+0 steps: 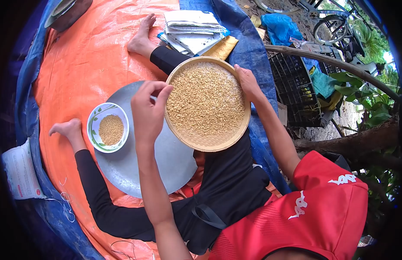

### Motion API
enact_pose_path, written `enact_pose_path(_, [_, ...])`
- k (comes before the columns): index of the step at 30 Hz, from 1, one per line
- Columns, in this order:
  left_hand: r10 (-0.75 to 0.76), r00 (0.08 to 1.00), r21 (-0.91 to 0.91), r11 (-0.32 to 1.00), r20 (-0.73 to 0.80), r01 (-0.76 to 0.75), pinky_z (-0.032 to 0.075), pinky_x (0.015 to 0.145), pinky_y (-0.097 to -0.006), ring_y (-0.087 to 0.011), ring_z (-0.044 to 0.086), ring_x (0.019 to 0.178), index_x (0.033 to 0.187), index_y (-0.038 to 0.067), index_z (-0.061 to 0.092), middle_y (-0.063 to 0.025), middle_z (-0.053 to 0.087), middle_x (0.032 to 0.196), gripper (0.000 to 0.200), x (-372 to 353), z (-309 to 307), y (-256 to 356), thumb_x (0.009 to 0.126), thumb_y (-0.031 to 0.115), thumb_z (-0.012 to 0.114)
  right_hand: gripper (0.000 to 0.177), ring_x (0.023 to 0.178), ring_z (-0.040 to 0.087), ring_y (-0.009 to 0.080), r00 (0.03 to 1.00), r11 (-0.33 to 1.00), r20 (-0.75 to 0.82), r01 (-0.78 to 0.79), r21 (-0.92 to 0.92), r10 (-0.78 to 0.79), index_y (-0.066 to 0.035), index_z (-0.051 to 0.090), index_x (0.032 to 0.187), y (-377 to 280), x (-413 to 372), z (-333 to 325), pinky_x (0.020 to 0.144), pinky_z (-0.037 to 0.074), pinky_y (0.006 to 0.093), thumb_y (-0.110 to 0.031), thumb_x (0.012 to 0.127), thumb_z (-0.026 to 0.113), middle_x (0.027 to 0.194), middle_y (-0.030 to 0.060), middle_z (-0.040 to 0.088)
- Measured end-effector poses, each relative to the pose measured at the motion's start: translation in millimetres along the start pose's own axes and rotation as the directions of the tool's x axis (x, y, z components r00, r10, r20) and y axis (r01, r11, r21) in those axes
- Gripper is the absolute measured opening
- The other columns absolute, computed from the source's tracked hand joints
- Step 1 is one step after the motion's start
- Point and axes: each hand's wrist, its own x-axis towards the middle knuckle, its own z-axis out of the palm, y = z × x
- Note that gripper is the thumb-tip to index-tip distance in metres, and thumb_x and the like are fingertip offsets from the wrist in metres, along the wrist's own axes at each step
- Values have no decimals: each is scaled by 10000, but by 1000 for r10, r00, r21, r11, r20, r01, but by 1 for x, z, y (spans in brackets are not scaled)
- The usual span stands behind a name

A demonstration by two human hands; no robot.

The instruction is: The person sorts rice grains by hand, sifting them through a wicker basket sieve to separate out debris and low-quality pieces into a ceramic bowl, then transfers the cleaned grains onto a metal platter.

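A round woven bamboo tray (209, 143) is held up over my lap, with a layer of husked-looking grain, like unhulled rice (205, 99), spread across it. My right hand (248, 82) grips its far right rim, thumb on the edge. At the left rim is my left hand (149, 106), raised with thumb and fingertips pinched together; whatever they hold, if anything, is too small to make out. Below and left, a white bowl (93, 138) with green leaf patterns contains more grain (110, 129). It rests on a large round grey metal tray (131, 173), partly hidden by my left arm.
An orange tarp (79, 78) with blue edges (257, 56) covers the ground. Folded white sacks (194, 34) lie beside my right foot. A dark basin (68, 15) stands upper left, a white sack (23, 171) at the left edge. Black crates (296, 86), a pole and bicycles are rightward.
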Motion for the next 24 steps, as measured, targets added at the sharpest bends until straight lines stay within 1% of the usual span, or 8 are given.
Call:
enact_pose_path(1, [77,995,3,997,64,-77,420,584,-255,-102,534,638,852,-14,653,-50,610,749,156,2,1,8,886,139,645,442,666,554,64,1000,1000,9,3,-6,-3,13,643,921,-2,1,0,634,462,255,-349,1019,408,795,26,640])
enact_pose_path(4, [21,998,-20,1000,-56,-22,419,585,-249,-101,543,653,854,1,665,-38,619,769,135,5,-7,1,881,131,648,441,664,554,63,999,999,3,-46,-3,46,10,643,928,-4,1,0,630,462,253,-356,1015,414,794,23,639])
enact_pose_path(8, [-224,942,86,964,-250,252,458,610,-276,-134,578,656,851,9,674,-66,639,763,115,-25,-10,-85,857,122,660,436,657,558,64,1000,999,-10,-25,23,25,8,644,931,2,2,-2,619,462,253,-357,1014,418,796,21,640])
enact_pose_path(10, [-318,932,176,921,-175,347,482,633,-318,-176,608,659,850,4,674,-98,652,758,114,-61,11,-136,828,116,675,432,656,558,65,1000,1000,3,-21,15,21,5,644,929,3,3,-2,618,462,253,-354,1014,419,797,21,640])
enact_pose_path(12, [-295,955,336,896,-38,290,499,672,-390,-293,635,694,842,-6,671,-154,666,794,131,-93,34,-164,802,119,680,429,658,555,64,999,999,-3,-46,6,46,2,643,925,-4,-1,1,621,460,253,-352,1014,419,796,22,640])
enact_pose_path(14, [-407,908,455,830,99,323,495,710,-463,-402,628,778,864,5,667,-203,666,841,169,-110,53,-173,807,163,658,421,662,560,69,998,998,5,-65,9,65,-4,641,935,-4,-2,1,623,465,255,-360,1010,430,802,28,642])
enact_pose_path(20, [-451,880,461,819,146,343,485,715,-505,-440,621,861,932,37,658,-221,666,886,248,-117,71,-170,860,257,568,412,669,570,78,999,999,17,-31,37,31,-15,638,950,5,2,-4,618,473,259,-381,998,454,812,37,647])
enact_pose_path(24, [-320,942,390,884,104,258,485,719,-506,-442,621,848,933,29,654,-218,668,870,260,-123,76,-170,864,261,559,411,671,568,78,999,999,21,-36,10,36,-14,634,954,2,2,-4,625,475,258,-379,998,453,813,38,644])
